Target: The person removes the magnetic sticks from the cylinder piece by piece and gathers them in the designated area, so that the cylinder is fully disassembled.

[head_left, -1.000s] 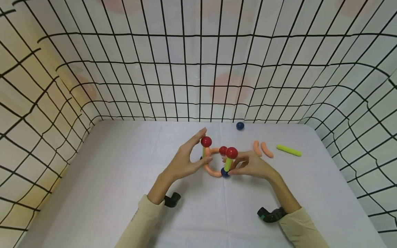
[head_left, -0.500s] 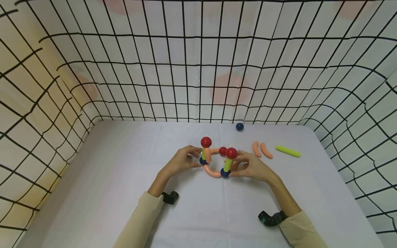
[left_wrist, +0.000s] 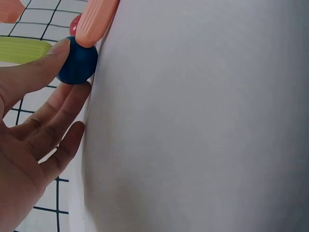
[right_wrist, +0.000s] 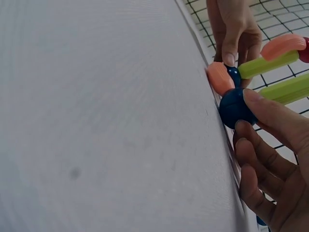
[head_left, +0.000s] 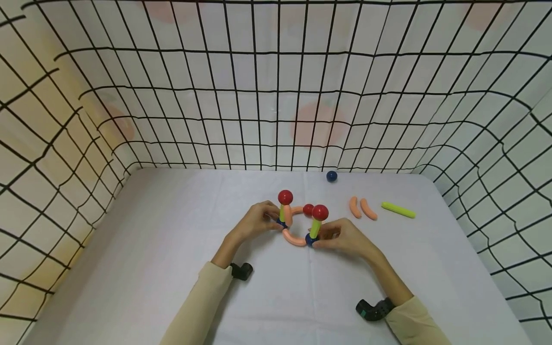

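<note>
A ring of blue and red balls joined by curved orange rods (head_left: 294, 239) lies on the table. From it rise two yellow-green rods (head_left: 316, 229), one topped by a red ball (head_left: 320, 212), the other by a second red ball (head_left: 285, 197). My left hand (head_left: 258, 220) pinches the left blue ball (left_wrist: 79, 63) at the base of its upright, thumb on one side and fingers on the other. With thumb and fingertips, my right hand (head_left: 348, 237) holds the front blue ball (right_wrist: 235, 107). Another red ball (head_left: 308, 209) sits at the back of the ring.
Two loose curved orange rods (head_left: 368, 210) and a yellow-green rod (head_left: 398, 210) lie to the right on the white-covered table (head_left: 276, 297). A loose blue ball (head_left: 331, 176) is at the back edge. Black wire mesh (head_left: 276, 120) surrounds the back and sides.
My left hand has come down from beside the tall left upright to its blue base ball. My right hand has shifted slightly and now grips the front blue ball more closely.
</note>
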